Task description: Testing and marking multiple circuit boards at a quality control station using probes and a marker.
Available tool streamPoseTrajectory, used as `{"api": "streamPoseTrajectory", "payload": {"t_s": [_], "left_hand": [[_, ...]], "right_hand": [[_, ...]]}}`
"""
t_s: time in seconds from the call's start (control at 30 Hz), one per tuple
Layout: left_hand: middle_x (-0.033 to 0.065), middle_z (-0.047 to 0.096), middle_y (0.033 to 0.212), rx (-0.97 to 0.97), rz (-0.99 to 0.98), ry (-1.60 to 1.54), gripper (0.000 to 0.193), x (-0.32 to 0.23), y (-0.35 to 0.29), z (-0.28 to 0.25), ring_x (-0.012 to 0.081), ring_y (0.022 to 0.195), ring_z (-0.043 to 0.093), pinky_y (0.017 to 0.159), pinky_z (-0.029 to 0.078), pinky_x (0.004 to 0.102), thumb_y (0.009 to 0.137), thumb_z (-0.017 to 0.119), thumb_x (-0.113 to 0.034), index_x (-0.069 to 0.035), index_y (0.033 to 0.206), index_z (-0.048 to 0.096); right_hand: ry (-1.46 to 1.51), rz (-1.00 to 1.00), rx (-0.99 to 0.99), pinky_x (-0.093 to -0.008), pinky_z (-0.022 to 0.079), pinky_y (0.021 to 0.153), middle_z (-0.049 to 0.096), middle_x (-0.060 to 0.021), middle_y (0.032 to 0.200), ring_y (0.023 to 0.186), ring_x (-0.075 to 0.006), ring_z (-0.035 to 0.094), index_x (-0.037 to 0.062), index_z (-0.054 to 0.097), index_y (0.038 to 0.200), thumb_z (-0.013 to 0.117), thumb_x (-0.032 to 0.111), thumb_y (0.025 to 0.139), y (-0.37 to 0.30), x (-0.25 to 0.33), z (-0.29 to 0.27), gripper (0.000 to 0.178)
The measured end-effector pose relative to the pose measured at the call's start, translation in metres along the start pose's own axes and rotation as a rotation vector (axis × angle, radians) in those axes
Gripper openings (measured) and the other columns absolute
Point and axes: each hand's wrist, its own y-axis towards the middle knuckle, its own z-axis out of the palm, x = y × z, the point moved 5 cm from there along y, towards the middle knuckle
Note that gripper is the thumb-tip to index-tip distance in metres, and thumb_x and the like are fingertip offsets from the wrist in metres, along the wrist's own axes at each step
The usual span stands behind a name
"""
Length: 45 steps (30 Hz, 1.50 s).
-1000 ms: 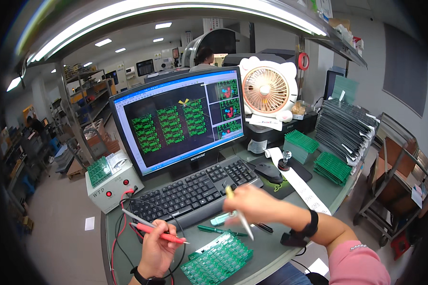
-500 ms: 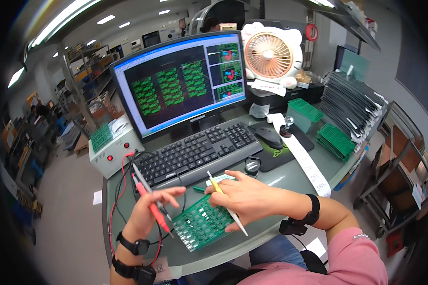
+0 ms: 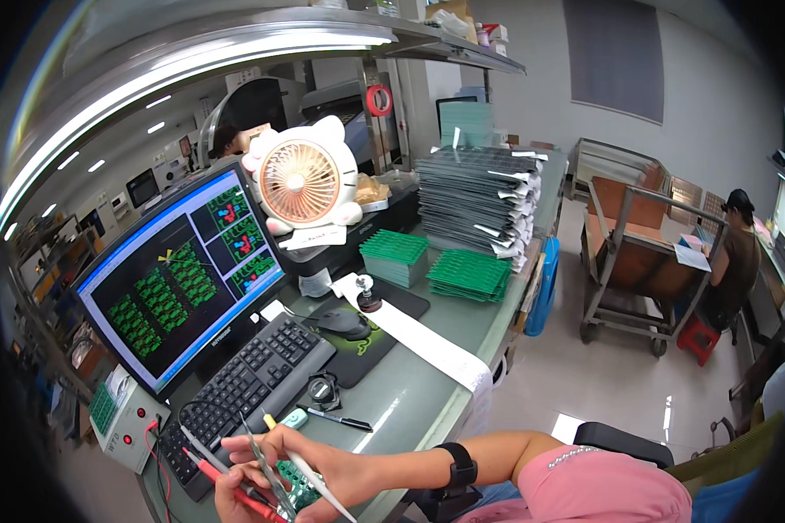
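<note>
At the lower edge, my left hand (image 3: 228,495) is closed round a red test probe (image 3: 251,504), and a grey probe (image 3: 202,453) lies along it. My right hand (image 3: 336,466) is close against the left, closed on a slim white tool with a yellow end (image 3: 316,478). Between the hands shows a small part of a green circuit board (image 3: 298,485); the rest is hidden by fingers and the frame edge. A thin grey-green strip (image 3: 264,462) stands up by my right fingers; its kind I cannot make out.
Beyond my hands are a keyboard (image 3: 251,379), a monitor (image 3: 170,292), a mouse (image 3: 342,323), a black pen (image 3: 340,420) and a paper strip (image 3: 427,344). Green board stacks (image 3: 469,275) and a tall dark stack (image 3: 471,205) stand farther right. Another person (image 3: 737,253) sits beyond a cart (image 3: 641,270).
The view has swung right, so the desk things sit farther left and my hands lower. My right hand has come closer to my left, and most of the circuit board is now out of sight.
</note>
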Motion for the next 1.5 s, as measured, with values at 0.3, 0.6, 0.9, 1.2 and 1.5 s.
{"api": "streamPoseTrajectory", "payload": {"t_s": [0.3, 0.6, 0.9, 1.2, 1.5], "left_hand": [[0.0020, 0.054, 0.073, -0.571, 0.164, 0.528, 0.023, -0.037, -0.057, -0.088, 0.0078, 0.056, 0.044, 0.048, 0.034, 0.0198, 0.094, 0.050, -0.019, -0.007, 0.074, 0.052], [0.0013, 0.058, 0.071, -0.957, -0.111, 1.017, 0.021, -0.069, -0.104, -0.162, 0.0099, 0.057, 0.052, 0.048, 0.040, 0.0249, 0.095, 0.057, -0.024, -0.004, 0.097, 0.062], [0.0125, 0.062, 0.088, -0.616, 0.447, 1.770, 0.014, -0.085, 0.031, 0.013, 0.0250, 0.088, 0.060, 0.079, 0.048, 0.0354, 0.084, 0.056, -0.012, 0.001, 0.082, 0.062], [0.0182, 0.047, 0.136, 0.315, 0.532, 1.976, 0.056, 0.109, 0.216, 0.133, 0.0349, 0.130, 0.041, 0.111, 0.026, 0.0510, 0.090, 0.055, -0.044, -0.003, 0.129, 0.051], [0.0159, 0.048, 0.136, 0.418, 0.528, 2.016, 0.064, 0.135, 0.220, 0.141, 0.0323, 0.130, 0.044, 0.111, 0.025, 0.0538, 0.090, 0.052, -0.055, -0.005, 0.130, 0.051]], "right_hand": [[-0.846, -0.028, -0.443, -0.0404, 0.036, 0.103, 0.040, -0.0221, 0.144, 0.129, -0.0311, 0.045, 0.0065, 0.047, 0.117, 0.076, 0.036, 0.077, -0.045, 0.157, -0.192, 0.057], [-1.879, 0.502, -0.476, -0.0440, 0.049, 0.072, 0.064, -0.0168, 0.083, 0.083, -0.0372, 0.064, 0.0057, 0.055, 0.104, 0.074, 0.041, 0.077, -0.157, 0.142, -0.366, 0.048], [-0.562, 0.294, -0.526, -0.0238, 0.047, 0.064, 0.059, -0.0045, 0.081, 0.069, -0.0087, 0.055, 0.0017, 0.059, 0.111, 0.048, 0.042, 0.099, -0.128, 0.102, -0.313, 0.043], [-0.322, 0.570, -0.445, -0.0228, 0.046, 0.068, 0.060, -0.0013, 0.083, 0.074, -0.0073, 0.055, 0.0031, 0.059, 0.101, 0.055, 0.015, 0.093, -0.139, 0.061, -0.332, 0.015], [-0.447, 0.647, -0.286, -0.0220, 0.043, 0.069, 0.060, -0.0003, 0.087, 0.080, -0.0053, 0.053, 0.0037, 0.059, 0.098, 0.064, 0.017, 0.090, -0.141, 0.058, -0.331, 0.016]]}}
